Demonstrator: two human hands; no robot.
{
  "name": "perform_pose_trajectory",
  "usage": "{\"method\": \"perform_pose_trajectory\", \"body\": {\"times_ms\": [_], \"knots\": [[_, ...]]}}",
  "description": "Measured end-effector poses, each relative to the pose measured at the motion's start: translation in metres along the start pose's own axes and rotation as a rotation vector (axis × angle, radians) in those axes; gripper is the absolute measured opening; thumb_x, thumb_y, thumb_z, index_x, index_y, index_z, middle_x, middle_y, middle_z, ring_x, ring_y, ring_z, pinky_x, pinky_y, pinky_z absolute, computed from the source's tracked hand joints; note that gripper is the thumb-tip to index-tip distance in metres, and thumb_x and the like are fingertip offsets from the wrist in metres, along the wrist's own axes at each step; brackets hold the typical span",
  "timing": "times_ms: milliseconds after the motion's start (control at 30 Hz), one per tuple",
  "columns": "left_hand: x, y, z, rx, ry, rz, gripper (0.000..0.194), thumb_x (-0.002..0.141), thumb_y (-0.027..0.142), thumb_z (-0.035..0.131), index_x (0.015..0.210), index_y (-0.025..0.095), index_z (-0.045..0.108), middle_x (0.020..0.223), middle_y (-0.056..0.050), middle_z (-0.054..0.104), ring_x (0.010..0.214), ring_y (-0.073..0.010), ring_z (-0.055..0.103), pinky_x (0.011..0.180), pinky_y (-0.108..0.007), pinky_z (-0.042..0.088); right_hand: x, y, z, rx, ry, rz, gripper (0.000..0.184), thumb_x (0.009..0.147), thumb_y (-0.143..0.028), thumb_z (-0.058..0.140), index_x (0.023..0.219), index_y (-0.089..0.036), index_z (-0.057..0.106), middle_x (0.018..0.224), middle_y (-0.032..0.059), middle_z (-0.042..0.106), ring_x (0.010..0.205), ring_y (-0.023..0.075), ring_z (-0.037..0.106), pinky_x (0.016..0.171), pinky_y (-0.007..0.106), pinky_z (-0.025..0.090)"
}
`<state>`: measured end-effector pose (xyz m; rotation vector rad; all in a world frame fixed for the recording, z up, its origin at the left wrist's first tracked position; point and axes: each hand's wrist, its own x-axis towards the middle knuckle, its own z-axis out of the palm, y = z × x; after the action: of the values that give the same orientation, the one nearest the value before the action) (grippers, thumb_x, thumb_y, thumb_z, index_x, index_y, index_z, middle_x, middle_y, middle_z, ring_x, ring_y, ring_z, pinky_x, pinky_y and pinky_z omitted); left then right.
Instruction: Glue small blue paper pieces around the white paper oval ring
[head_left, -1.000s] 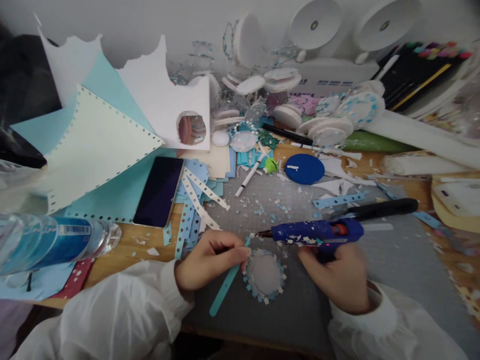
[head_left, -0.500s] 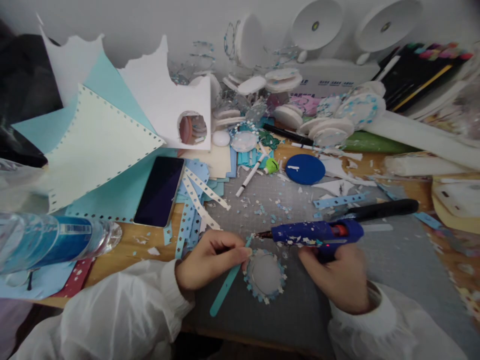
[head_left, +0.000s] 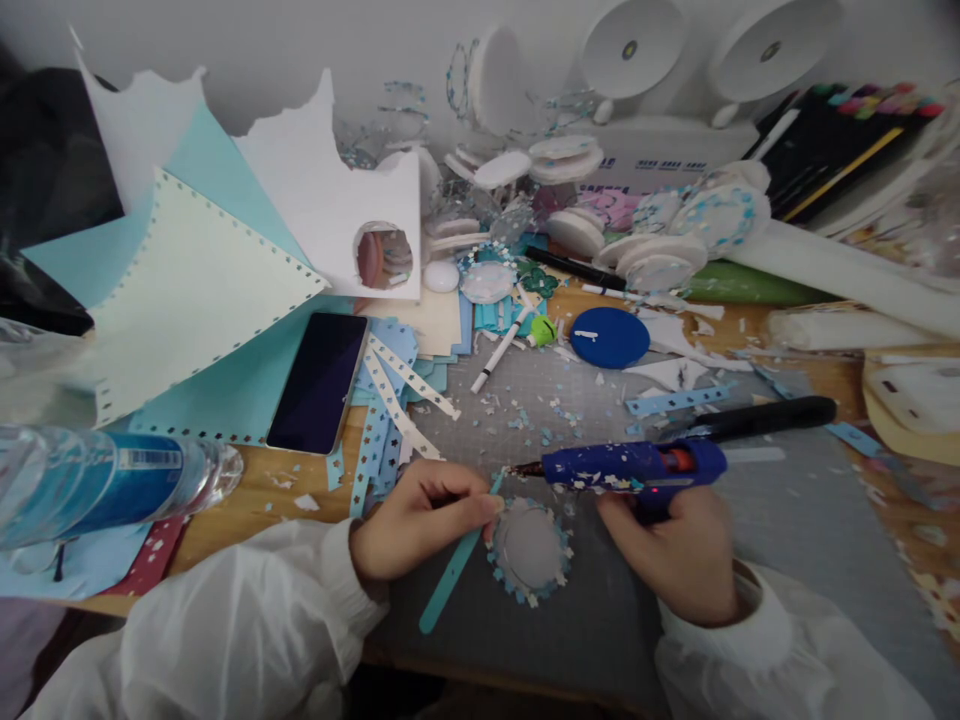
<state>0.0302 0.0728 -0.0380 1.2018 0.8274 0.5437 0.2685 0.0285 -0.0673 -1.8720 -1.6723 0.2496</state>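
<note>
Between the thumb and fingers of my left hand (head_left: 424, 520) is a narrow teal paper strip (head_left: 452, 582), slanting down to the left. My right hand (head_left: 679, 550) grips the handle of a blue glue gun (head_left: 607, 466), which is speckled with white paper bits and shows a small red light. Its dark nozzle points left, right at the upper end of the strip; whether they touch I cannot tell. Just below the nozzle, a round translucent disc (head_left: 532, 545) edged with small blue and white stars lies on the grey cutting mat (head_left: 600, 640), close to my left fingertips.
A phone (head_left: 319, 383), punched paper strips (head_left: 397, 395) and a water bottle (head_left: 120, 485) lie to the left. Further back are a white pen (head_left: 500, 350), a blue oval lid (head_left: 610, 337) and stacked white discs. A black-handled cutter (head_left: 765, 418) lies behind the glue gun. Paper scraps litter the mat.
</note>
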Motion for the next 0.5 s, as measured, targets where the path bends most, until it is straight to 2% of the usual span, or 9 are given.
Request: {"method": "perform_pose_trajectory", "body": {"times_ms": [167, 267, 367, 500], "knots": [[0.001, 0.000, 0.000, -0.005, 0.000, -0.006, 0.036, 0.085, 0.034, 0.058, 0.056, 0.012, 0.060, 0.056, -0.001, 0.051, 0.055, -0.0099, 0.042, 0.055, -0.024, 0.031, 0.002, -0.001, 0.000, -0.061, 0.017, -0.091, 0.032, 0.075, -0.037, 0.054, 0.047, -0.023, 0.047, 0.038, 0.0018, 0.048, 0.037, 0.0215, 0.052, 0.042, 0.032, 0.037], [0.001, 0.000, 0.000, -0.015, 0.009, -0.004, 0.035, 0.084, 0.032, 0.059, 0.057, 0.012, 0.060, 0.057, -0.001, 0.052, 0.055, -0.0098, 0.044, 0.055, -0.023, 0.032, 0.004, -0.003, -0.002, -0.152, 0.077, -0.185, 0.022, 0.076, -0.037, 0.054, 0.061, -0.022, 0.057, 0.051, 0.0069, 0.060, 0.046, 0.0263, 0.059, 0.045, 0.035, 0.042], [0.001, -0.002, 0.000, -0.029, 0.014, 0.003, 0.034, 0.085, 0.031, 0.060, 0.057, 0.011, 0.062, 0.057, -0.001, 0.054, 0.055, -0.0095, 0.045, 0.056, -0.023, 0.033, 0.007, 0.003, -0.008, -0.234, 0.188, -0.175, 0.021, 0.076, -0.037, 0.058, 0.081, -0.018, 0.064, 0.061, 0.0087, 0.064, 0.051, 0.0268, 0.061, 0.048, 0.035, 0.043], [0.000, -0.004, -0.001, -0.046, 0.026, 0.005, 0.035, 0.085, 0.032, 0.060, 0.057, 0.012, 0.063, 0.057, -0.002, 0.057, 0.057, -0.0104, 0.049, 0.058, -0.023, 0.036, 0.009, 0.027, -0.030, -0.354, 0.410, -0.114, 0.024, 0.070, -0.036, 0.072, 0.082, -0.016, 0.067, 0.058, 0.0079, 0.057, 0.056, 0.0276, 0.060, 0.051, 0.036, 0.040]]}}
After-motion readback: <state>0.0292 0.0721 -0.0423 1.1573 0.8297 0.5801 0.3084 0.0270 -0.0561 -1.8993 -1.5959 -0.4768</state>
